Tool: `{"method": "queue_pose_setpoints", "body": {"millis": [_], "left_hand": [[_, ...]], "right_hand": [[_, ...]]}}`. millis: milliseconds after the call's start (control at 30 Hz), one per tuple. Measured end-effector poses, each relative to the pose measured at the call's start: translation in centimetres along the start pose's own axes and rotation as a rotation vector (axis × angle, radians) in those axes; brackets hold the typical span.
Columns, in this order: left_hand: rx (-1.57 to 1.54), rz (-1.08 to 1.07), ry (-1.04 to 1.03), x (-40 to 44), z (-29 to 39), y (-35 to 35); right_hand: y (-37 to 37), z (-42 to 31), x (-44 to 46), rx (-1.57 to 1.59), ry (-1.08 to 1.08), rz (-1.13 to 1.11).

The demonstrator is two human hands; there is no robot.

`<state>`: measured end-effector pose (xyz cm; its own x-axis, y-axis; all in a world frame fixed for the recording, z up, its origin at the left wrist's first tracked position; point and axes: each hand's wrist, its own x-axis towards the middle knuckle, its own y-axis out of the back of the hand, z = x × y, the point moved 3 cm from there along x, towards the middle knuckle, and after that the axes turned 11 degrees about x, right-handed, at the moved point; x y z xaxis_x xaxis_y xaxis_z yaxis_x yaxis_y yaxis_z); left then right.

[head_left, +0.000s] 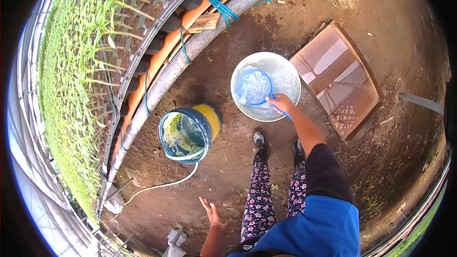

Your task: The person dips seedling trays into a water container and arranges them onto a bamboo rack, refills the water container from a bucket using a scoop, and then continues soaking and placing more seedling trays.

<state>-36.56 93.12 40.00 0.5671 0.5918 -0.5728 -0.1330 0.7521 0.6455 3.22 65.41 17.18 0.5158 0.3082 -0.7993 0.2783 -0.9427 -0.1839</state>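
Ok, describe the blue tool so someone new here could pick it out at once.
Start at the seedlings on the picture's left, then cross the soil rightward to the pale round tub. At the tub's opening, the person's right hand holds the blue tool. Its round head and narrow handle set it apart from the dark bucket with the yellow band.

The right hand (282, 104) hides part of the blue tool (254, 87) (whether mesh or solid is unclear). The top edge cuts off the seedlings (83, 38); the bottom edge, the left arm (212, 240).
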Motion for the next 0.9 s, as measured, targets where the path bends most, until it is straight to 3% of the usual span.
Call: {"method": "queue_pose_setpoints", "body": {"millis": [367,633,833,900], "left_hand": [[0.154,-0.132,-0.125,6.8,3.6,6.2],[0.277,-0.280,-0.254,8.7,11.0,2.9],[0.245,-0.359,-0.211,11.6,17.0,-4.4],[0.258,-0.406,-0.338,11.7,19.8,-7.8]], "right_hand": [[0.0,-2.1,-10.1,0.242,0.143,0.102],[6.9,-0.7,-18.6,0.448,0.283,0.251],[15.8,4.1,-20.0,0.442,0.217,0.492],[18.7,6.0,-19.7,0.409,0.154,0.609]]}}
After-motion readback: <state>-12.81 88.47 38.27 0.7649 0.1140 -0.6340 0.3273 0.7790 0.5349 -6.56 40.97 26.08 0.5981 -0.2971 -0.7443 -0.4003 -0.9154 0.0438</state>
